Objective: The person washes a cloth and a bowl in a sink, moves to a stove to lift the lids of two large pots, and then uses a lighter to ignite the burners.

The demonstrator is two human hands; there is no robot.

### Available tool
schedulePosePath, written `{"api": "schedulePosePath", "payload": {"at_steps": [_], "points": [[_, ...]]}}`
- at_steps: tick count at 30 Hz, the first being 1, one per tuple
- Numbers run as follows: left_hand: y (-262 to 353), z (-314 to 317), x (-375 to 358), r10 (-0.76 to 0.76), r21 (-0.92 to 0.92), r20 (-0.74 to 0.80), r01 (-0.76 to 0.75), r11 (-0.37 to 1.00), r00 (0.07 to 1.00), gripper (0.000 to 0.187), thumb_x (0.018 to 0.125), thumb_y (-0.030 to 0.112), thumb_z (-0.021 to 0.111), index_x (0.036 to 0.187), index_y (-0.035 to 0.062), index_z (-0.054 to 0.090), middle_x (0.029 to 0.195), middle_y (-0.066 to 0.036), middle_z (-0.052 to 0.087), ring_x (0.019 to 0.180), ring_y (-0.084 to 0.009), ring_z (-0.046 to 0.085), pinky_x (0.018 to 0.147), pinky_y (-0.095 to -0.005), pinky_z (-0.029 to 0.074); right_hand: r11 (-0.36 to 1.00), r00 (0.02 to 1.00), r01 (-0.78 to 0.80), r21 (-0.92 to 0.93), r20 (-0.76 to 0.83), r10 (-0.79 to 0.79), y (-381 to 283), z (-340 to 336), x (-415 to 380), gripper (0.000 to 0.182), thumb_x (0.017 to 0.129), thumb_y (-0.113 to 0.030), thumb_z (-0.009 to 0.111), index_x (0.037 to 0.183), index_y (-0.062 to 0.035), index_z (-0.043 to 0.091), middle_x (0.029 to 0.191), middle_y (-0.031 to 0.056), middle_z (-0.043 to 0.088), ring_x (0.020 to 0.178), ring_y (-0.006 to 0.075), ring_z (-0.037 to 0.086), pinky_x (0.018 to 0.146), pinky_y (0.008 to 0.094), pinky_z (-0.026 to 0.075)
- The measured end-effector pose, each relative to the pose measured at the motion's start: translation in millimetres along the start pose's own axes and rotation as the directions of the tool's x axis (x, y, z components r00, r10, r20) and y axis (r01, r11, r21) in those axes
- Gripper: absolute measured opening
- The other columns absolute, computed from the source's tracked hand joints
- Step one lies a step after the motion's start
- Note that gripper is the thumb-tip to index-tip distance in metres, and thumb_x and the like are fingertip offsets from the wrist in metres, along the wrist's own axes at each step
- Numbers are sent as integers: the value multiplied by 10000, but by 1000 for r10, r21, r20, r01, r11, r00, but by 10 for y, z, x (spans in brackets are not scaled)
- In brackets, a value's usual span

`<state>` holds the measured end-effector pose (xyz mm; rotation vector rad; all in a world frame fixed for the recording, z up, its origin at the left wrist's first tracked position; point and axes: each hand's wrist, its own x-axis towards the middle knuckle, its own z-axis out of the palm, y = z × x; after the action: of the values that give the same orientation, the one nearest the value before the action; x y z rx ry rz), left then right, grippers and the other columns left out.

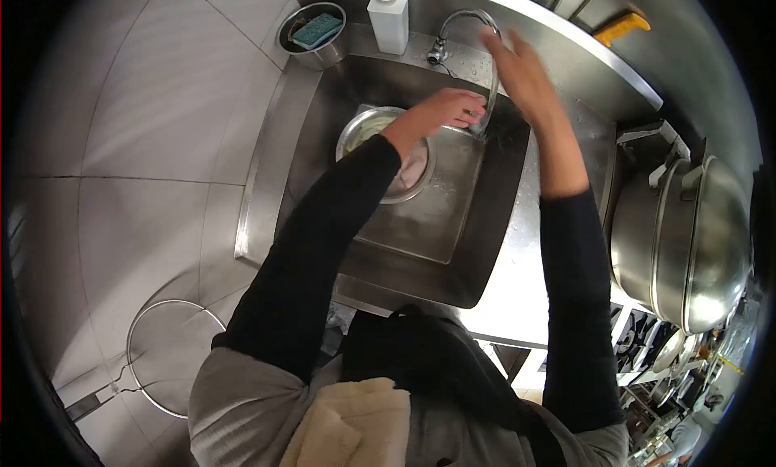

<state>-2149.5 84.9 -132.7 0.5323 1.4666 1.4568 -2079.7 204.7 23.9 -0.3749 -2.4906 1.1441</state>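
The left hand (444,111) is over the sink (420,232), near the spout of the tap (465,14), fingers loosely bent, grip open. The right hand (524,77) blurs beside the tap's curve; I can't tell its grip. A metal bowl (347,139) sits in the sink, partly hidden by the left arm.

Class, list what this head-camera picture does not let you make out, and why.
- Head view: part of the bowl and its contents, covered by the left hand and black sleeve.
- Head view: the right hand's fingers, blurred; whether they touch the tap is unclear.
- Head view: many shelf items at lower right, too small to identify.
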Motion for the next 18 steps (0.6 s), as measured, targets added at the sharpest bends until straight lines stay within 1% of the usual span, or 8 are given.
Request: {"api": "schedulePosePath", "payload": {"at_steps": [1, 4, 7, 10, 12, 14, 16, 18], "points": [[-11, -118, -92, 38, -78, -4, -39, 996, 999, 472, 941, 371, 557, 1267, 29, 537, 1217, -103, 615, 1070, -215, 608, 925, -333, 466, 978, 973, -134, 159, 209, 99, -98, 178, 154, 656, 927, -389, 556, 1364, 79, 413, 1345, 210, 523, 1238, 330, 506, 1033, 328, 379], [-52, -468, -558, 180, -174, -75, -190, 966, 981, 441, 944, 294, 564, 1290, 27, 506, 1208, -109, 611, 1052, -211, 609, 926, -333, 465, 980, 860, 128, 151, 475, -185, -28, 699, 186, 575, 948, -288, 512, 1369, 85, 390, 1382, 164, 503, 1234, 294, 512, 1031, 317, 382], [-269, -705, -962, 3, -305, -422, -145, 941, 907, 415, 938, 263, 563, 1285, 42, 509, 1181, -117, 616, 1044, -211, 606, 924, -328, 461, 281, 815, -527, 802, 570, -100, 211, 1071, 93, 316, 941, -123, 502, 1228, 5, 527, 1186, 95, 611, 1016, 191, 602, 909, 315, 482], [-1000, -835, -1422, -189, -361, -664, -89, 928, 723, 382, 942, 239, 533, 1278, 57, 514, 1178, -103, 617, 1056, -209, 593, 937, -329, 447, 589, 824, -515, 622, 549, 141, 663, 2024, 10, 254, 927, -183, 561, 1102, -8, 618, 1009, 93, 679, 891, 186, 664, 756, 338, 527], [-1355, -720, -1762, -355, -536, -703, -131, 834, 616, 370, 949, 228, 527, 1278, 58, 515, 1160, -95, 620, 1039, -208, 597, 928, -332, 451, 471, 802, -522, 711, 597, -12, 733, 2575, -106, 335, 895, -316, 628, 1040, -15, 640, 883, 109, 691, 773, 244, 674, 710, 377, 536], [-1599, -487, -2091, -424, -593, -723, -175, 786, 546, 367, 944, 223, 547, 1272, 62, 517, 1128, -91, 623, 1020, -207, 599, 922, -346, 459, 954, 849, -227, 197, 520, 95, 1078, 3047, -170, 447, 864, -419, 644, 1056, -15, 640, 920, 160, 683, 849, 305, 670, 772, 414, 528], [-1613, -208, -2394, -418, -609, -719, -214, 764, 556, 352, 940, 218, 567, 1252, 60, 525, 1086, -85, 626, 1003, -200, 599, 921, -352, 464, 903, 848, 149, -404, 522, 94, 1802, 3338, -708, 455, 885, -410, 595, 1100, -11, 626, 1013, 205, 668, 949, 355, 648, 832, 437, 505], [-1558, -18, -2609, -424, -600, -732, -209, 773, 534, 345, 940, 215, 570, 1241, 52, 527, 1073, -84, 628, 997, -197, 599, 918, -348, 468, 854, 861, 265, -448, 509, -1, 2438, 3481, -1313, 433, 906, -394, 526, 1050, -7, 655, 994, 212, 660, 964, 368, 638, 853, 466, 500]]}}
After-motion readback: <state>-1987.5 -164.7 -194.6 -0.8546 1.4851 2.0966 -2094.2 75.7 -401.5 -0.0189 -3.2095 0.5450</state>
